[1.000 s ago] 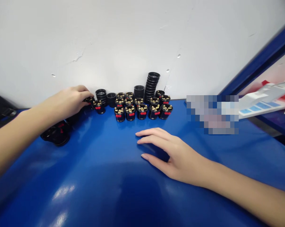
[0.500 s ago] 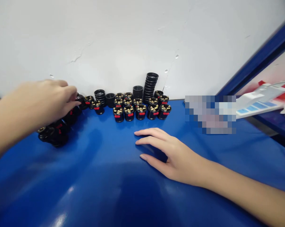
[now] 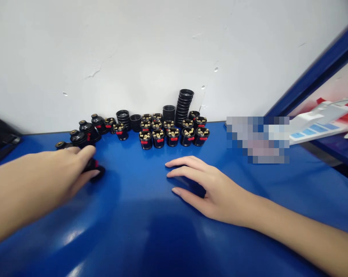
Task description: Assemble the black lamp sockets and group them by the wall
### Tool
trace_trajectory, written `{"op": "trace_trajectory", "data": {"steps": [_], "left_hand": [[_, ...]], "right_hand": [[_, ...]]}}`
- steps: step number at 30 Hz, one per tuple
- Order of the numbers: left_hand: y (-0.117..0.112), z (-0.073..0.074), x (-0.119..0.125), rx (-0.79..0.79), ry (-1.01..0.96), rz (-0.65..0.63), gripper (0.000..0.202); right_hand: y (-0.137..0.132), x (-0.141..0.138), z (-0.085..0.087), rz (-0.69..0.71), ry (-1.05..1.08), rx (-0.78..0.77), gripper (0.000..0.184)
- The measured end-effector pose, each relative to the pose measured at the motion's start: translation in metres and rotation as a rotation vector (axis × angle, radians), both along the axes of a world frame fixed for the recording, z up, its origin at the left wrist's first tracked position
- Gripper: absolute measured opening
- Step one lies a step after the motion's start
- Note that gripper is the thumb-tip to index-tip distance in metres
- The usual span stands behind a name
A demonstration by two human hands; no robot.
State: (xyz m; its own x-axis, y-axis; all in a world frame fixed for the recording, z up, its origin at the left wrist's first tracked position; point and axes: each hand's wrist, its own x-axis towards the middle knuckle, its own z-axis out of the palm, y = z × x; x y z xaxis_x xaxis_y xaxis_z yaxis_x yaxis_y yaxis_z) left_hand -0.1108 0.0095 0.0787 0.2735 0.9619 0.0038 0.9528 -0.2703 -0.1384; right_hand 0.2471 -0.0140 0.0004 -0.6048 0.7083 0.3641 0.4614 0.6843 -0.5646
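At the left of the worktop (image 3: 139, 227), the left hand (image 3: 54, 173) has its grip narrow about a socket (image 3: 91, 166), long axis unclear; capped sockets (image 3: 89, 129) stand just beyond, while the right hand (image 3: 212, 188), spread and holding nothing, lies well apart.

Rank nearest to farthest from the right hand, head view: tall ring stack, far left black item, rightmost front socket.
1. Rightmost front socket: beyond the right hand.
2. Tall ring stack: farther back.
3. Far left black item: at the picture's edge.

Scuffed white wall (image 3: 150, 46); slanting blue bar (image 3: 320, 70), right
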Motion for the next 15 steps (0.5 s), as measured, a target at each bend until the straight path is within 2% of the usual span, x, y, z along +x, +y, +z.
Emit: {"op": "trace_trajectory", "data": {"steps": [2, 4, 6, 9, 11, 15], "left_hand": [[-0.009, 0.001, 0.027, -0.113, 0.104, -0.135, 0.029], [-0.015, -0.003, 0.055, -0.172, 0.044, -0.237, 0.030], [-0.020, -0.011, 0.080, -0.139, -0.086, -0.301, 0.029], [-0.023, -0.029, 0.106, -0.139, -0.404, -0.399, 0.024], [-0.024, -0.040, 0.117, -0.166, -0.628, -0.388, 0.020], [-0.027, -0.056, 0.129, -0.209, -0.972, -0.260, 0.019]], "right_hand": [[0.000, 0.000, 0.000, -0.002, -0.001, -0.004, 0.025], [-0.001, -0.001, 0.001, -0.010, 0.001, -0.007, 0.032], [-0.002, -0.002, 0.003, -0.026, -0.002, -0.021, 0.042], [-0.002, -0.003, 0.006, -0.043, 0.013, -0.057, 0.048], [0.000, -0.004, 0.008, -0.029, 0.040, -0.082, 0.041], [0.003, -0.003, 0.012, -0.044, 0.122, -0.174, 0.025]]}}
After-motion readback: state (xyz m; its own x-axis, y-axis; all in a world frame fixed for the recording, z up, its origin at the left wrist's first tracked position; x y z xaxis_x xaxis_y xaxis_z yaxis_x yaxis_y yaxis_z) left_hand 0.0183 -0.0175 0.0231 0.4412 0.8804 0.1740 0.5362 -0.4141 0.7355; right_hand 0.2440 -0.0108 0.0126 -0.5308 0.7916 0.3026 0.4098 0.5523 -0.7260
